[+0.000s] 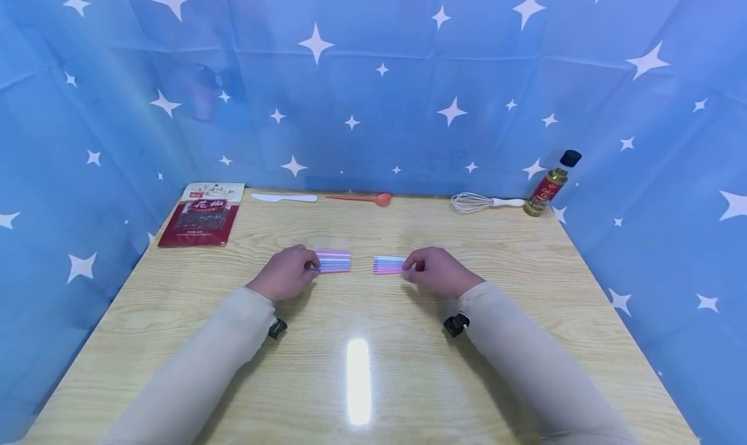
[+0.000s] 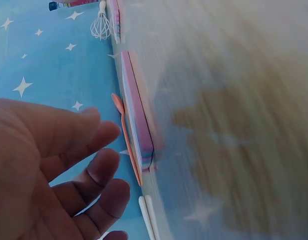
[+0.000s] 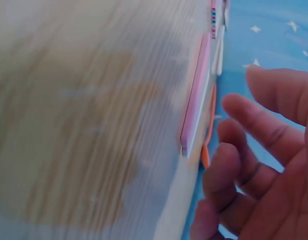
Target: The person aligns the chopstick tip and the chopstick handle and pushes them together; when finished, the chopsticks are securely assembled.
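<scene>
A light wooden table [image 1: 525,341] stands enclosed by blue star-printed cloth walls [image 1: 373,95], glare on its top.

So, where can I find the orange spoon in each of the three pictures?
Head view: the orange spoon lies at the far table edge, between the white knife and the whisk.
Left wrist view: it shows as a thin orange strip beside the striped pad, above the fingers.
Right wrist view: orange strip right of the pink pad.
Shared landmark: the blue star cloth.
</scene>
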`<state>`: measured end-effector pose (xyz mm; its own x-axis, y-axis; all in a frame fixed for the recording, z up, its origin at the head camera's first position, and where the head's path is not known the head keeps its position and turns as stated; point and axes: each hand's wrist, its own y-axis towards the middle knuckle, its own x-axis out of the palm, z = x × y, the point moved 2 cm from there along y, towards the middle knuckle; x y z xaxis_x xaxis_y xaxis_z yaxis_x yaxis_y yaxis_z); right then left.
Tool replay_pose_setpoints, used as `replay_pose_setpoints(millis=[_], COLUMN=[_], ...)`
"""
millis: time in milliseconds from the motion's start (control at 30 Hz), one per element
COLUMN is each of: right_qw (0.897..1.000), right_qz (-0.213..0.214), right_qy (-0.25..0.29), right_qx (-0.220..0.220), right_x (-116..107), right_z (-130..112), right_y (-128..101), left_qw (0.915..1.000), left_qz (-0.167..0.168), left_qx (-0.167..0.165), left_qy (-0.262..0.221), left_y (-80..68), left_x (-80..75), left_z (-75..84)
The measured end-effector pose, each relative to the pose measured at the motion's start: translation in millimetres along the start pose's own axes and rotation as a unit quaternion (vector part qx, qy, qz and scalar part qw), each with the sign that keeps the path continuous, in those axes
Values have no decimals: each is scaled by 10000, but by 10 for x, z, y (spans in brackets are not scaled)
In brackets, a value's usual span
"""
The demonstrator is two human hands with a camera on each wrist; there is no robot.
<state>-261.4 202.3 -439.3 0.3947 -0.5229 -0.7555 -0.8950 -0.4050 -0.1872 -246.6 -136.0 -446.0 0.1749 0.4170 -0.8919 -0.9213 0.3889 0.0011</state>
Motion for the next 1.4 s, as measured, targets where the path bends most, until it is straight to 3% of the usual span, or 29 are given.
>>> replay_pose_setpoints(millis=[200, 900, 1400], right_qw=[9996, 9946, 9885], right_qz=[-253, -104, -188], right_qy=[-101, -993, -1500], right_qx=[28, -268, -37], right_x=[68, 104, 157], right_z=[-25, -158, -165], right_y=[74, 141, 168], left_qw=[9998, 9988, 9968], left_qz=[-185, -345, -395], left_qx=[-67, -282, -367], left_qy=[16, 217, 597], left_y=[34, 85, 132], left_x=[39, 31, 63], left_z=[25, 65, 76])
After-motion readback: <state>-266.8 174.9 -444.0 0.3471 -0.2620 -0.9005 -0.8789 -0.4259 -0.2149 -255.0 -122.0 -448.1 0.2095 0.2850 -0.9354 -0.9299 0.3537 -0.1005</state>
